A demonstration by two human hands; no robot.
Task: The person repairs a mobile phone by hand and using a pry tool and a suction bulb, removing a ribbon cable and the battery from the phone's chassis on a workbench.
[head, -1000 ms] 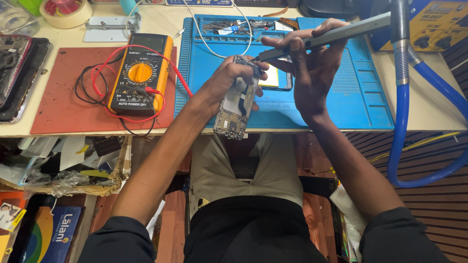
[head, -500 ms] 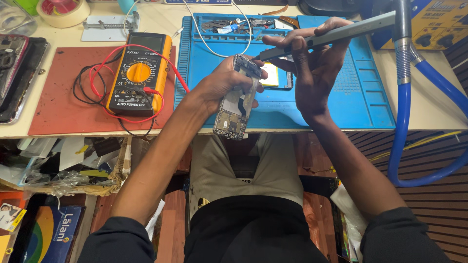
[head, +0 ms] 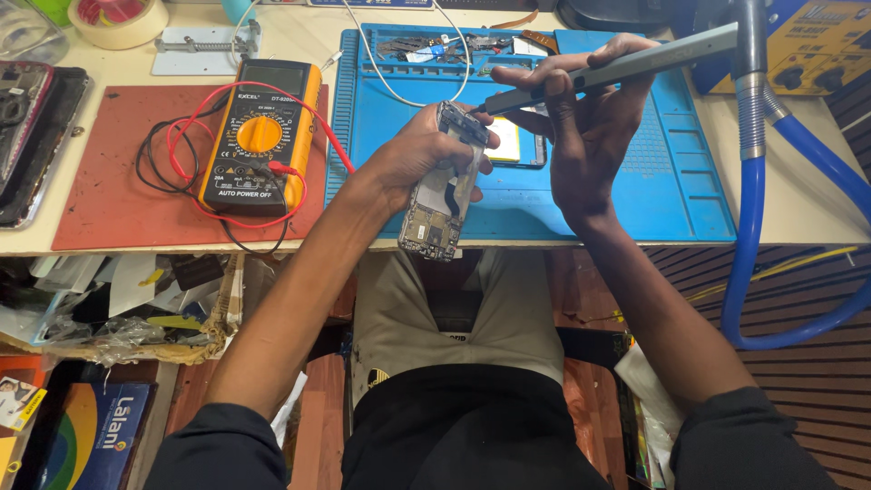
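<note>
My left hand [head: 413,154] grips an opened phone body [head: 442,195] with its circuit board exposed, held tilted over the front edge of the blue work mat [head: 635,195]. My right hand [head: 590,136] holds a long grey electric screwdriver [head: 626,65] like a pen. Its dark tip meets the upper end of the phone, next to my left thumb. A small dark screen part [head: 519,143] lies on the mat behind the phone, partly hidden by my hands.
A yellow multimeter [head: 259,136] with red and black leads rests on a red mat [head: 109,195] to the left. A blue hose [head: 753,227] hangs on the right. Small parts fill the mat's far tray [head: 426,45]. A tape roll [head: 118,18] sits at the far left.
The phone in my left hand has shifted slightly, and the screwdriver tip stays at its upper end. Both hands remain over the mat's front edge.
</note>
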